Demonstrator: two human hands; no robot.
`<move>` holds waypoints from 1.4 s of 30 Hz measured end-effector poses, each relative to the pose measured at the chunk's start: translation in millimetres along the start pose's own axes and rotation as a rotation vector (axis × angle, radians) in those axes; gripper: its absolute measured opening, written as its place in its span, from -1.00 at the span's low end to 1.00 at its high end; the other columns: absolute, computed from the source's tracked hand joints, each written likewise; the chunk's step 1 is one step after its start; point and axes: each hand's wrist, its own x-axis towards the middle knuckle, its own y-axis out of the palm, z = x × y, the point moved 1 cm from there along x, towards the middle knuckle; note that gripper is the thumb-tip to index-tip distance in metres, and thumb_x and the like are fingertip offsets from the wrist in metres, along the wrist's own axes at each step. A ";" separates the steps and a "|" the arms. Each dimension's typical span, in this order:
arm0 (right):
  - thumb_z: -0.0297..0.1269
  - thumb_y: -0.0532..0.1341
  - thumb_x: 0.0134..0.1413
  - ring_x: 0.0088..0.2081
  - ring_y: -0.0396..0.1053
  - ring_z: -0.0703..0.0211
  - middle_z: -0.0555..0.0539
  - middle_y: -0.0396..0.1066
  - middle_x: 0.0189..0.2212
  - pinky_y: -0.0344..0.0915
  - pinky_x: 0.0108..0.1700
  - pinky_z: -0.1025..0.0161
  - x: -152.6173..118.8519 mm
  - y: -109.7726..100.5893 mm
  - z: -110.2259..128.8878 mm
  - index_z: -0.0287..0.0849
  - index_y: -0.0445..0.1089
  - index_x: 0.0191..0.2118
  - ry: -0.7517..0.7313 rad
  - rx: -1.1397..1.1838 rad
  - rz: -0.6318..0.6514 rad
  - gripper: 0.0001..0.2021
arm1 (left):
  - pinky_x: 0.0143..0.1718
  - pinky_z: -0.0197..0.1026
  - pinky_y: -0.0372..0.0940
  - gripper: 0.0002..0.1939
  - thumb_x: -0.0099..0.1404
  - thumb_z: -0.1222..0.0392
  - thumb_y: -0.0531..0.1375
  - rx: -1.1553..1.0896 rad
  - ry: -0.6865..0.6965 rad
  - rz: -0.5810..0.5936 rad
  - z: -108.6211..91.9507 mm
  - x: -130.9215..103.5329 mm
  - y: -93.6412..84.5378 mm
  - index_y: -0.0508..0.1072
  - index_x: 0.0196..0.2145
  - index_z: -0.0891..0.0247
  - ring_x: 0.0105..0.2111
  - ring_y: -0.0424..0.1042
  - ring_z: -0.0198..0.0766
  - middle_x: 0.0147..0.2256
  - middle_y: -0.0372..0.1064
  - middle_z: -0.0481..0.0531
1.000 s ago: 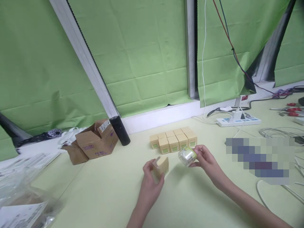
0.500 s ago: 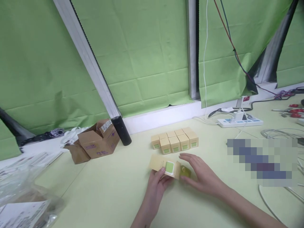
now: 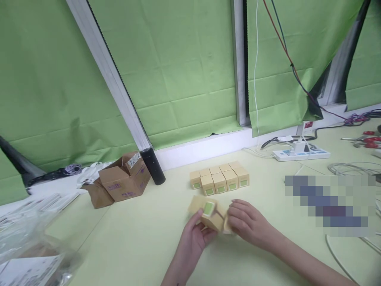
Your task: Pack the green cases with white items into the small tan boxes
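Cardboard box (image 3: 214, 220), tan, blocky, green-labelled — my left hand (image 3: 195, 235) clasps it; my right hand (image 3: 249, 225), fingers curled, is at its end flap (image 3: 227, 226) — pinching or not, I can't tell.

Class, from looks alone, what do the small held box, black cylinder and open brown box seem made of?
Small held box: probably thin matt card, with flat, folded faces. Black cylinder: plastic or painted metal, unclear which; smooth, dark surface. Open brown box: likely matt cardboard, given its bent flaps.

Small tan carton (image 3: 212, 219) — green label (image 3: 208, 209) edged in white — lies tilted in the left hand (image 3: 195, 234), blurred end flap (image 3: 227, 227) projecting rightward.
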 end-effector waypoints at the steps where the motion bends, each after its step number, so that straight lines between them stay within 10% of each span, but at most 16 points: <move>1: -0.47 0.08 0.16 -0.23 0.39 0.17 -0.07 0.46 -0.33 0.28 -0.02 0.08 0.8 -0.8 -0.8 -0.16 0.25 -0.20 0.036 0.028 0.002 -0.89 | -0.31 -0.20 0.36 -0.65 0.19 0.06 0.15 0.085 0.052 -0.090 -5.6 2.9 -5.7 0.38 -0.17 0.41 -0.37 0.44 -0.23 -0.29 0.44 0.20; 6: -0.28 0.20 0.03 -0.10 0.31 0.05 -0.14 0.35 -0.15 0.31 -0.12 0.09 -1.0 -5.3 -11.9 -0.14 0.20 -0.06 0.393 0.309 0.387 -0.67 | -0.38 -0.12 0.37 -0.44 -0.02 0.04 0.31 0.492 0.267 -0.590 -42.3 10.4 -54.0 0.23 -0.13 0.34 -0.45 0.46 -0.19 -0.37 0.41 0.12; 11: -0.28 0.26 -0.10 -0.11 0.30 0.03 -0.08 0.32 -0.12 0.28 -0.12 0.11 -8.4 -10.1 -21.0 -0.05 0.25 -0.04 0.577 0.551 0.676 -0.58 | -0.26 0.12 0.32 -0.18 -0.27 0.13 0.41 0.733 0.311 -0.831 -74.2 4.4 -90.2 0.13 -0.07 0.33 -0.25 0.42 0.06 -0.25 0.36 0.22; 15: -0.27 0.23 -0.04 -0.20 0.31 0.12 -0.02 0.33 -0.20 0.29 -0.17 0.17 -7.5 -8.3 -18.7 -0.06 0.26 -0.20 0.743 0.719 0.579 -0.77 | 0.08 0.31 -0.10 -0.06 -0.15 0.03 0.33 0.923 0.491 -1.013 -82.2 -0.2 -76.4 -0.03 0.09 0.42 0.20 -0.22 0.28 0.14 -0.09 0.51; 18: -0.23 0.26 -0.06 -0.21 0.32 0.13 0.00 0.31 -0.26 0.28 -0.13 0.15 -5.9 -1.0 -11.0 -0.08 0.22 -0.25 0.878 0.834 0.440 -0.76 | 0.15 0.18 -0.16 -0.24 0.02 0.01 0.21 1.145 0.728 -0.789 -63.6 -6.4 -37.3 0.03 0.10 0.37 0.20 -0.17 0.13 0.17 -0.09 0.37; 21: -0.23 0.32 -0.14 -0.23 0.34 0.13 0.01 0.32 -0.30 0.29 -0.14 0.15 -8.4 7.1 -3.1 -0.11 0.22 -0.29 0.968 0.987 0.374 -0.71 | 0.03 0.00 0.15 -0.15 -0.10 0.12 0.32 1.168 0.456 -0.006 -23.9 -11.8 3.5 0.05 0.12 0.18 0.03 0.20 -0.02 0.10 0.11 0.17; 24: -0.19 0.30 -0.09 -0.23 0.36 0.12 0.00 0.35 -0.31 0.29 -0.16 0.16 -12.2 10.6 0.3 -0.12 0.28 -0.34 0.976 1.146 0.382 -0.78 | -0.03 -0.11 0.20 -0.42 -0.01 0.20 0.26 1.122 0.353 0.205 4.2 -16.4 21.2 0.26 0.00 0.12 -0.08 0.30 -0.13 -0.07 0.26 0.07; 34: -0.07 -0.08 0.25 -0.17 0.33 0.11 -0.10 0.35 -0.22 0.29 -0.17 0.18 -15.3 8.0 -14.3 -0.09 0.19 -0.28 1.047 0.915 0.119 -0.75 | -0.04 -0.13 0.15 -0.61 0.02 0.21 0.17 1.136 0.337 -0.056 -3.9 -8.8 5.4 0.27 -0.14 0.20 -0.06 0.29 -0.11 -0.13 0.32 0.07; 42: -0.24 -0.14 0.28 -0.34 0.35 0.16 -0.05 0.37 -0.38 0.34 -0.31 0.20 -9.8 21.0 -11.1 -0.11 0.19 -0.33 0.818 0.499 0.428 -0.76 | -0.15 -0.17 0.21 -0.48 0.05 0.26 0.11 1.212 0.313 -0.144 -9.6 9.6 -11.2 0.12 0.01 0.22 -0.16 0.37 -0.15 -0.12 0.30 0.13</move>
